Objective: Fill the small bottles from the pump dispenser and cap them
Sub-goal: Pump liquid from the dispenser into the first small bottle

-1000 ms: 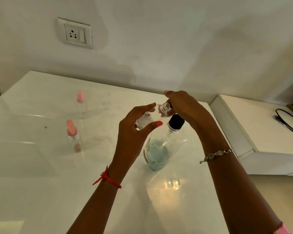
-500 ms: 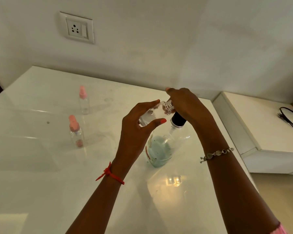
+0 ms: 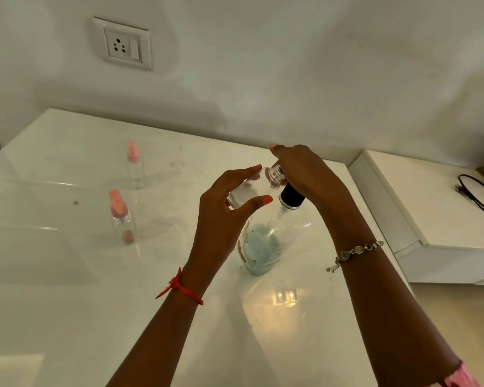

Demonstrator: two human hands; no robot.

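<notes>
— Above the white surface (image 3: 67,275), near its right edge, we hold both hands over the pump dispenser (image 3: 266,241). What does our left hand (image 3: 221,219) have?

— We grip a small clear bottle (image 3: 245,192) between thumb and fingers, tilted so its threaded neck points right and a little up. It has no cap on.

— And our right hand (image 3: 305,174)?

— We curl it down over the dispenser's top, fingers closed around the head. We cannot see the nozzle itself; the hand hides it. The small bottle's mouth sits right at our right fingers, just above the dispenser's black collar (image 3: 291,195).

— Where does the dispenser stand?

— Upright on the surface, below and between our hands. It is clear, with a pale blue-green label or fill in its lower half; we cannot tell which.

— Anything else out?

— Two more small bottles with pink caps stand well to the left: the nearer capped bottle (image 3: 120,219) and the farther capped bottle (image 3: 134,166), apart from each other. A wall socket (image 3: 122,43) sits above them. To the right we see a white cabinet top (image 3: 430,213) with a black cable (image 3: 475,194) lying on it.

— Wrists?

— A red thread (image 3: 179,287) on our left, a beaded bracelet (image 3: 355,251) on our right.
</notes>
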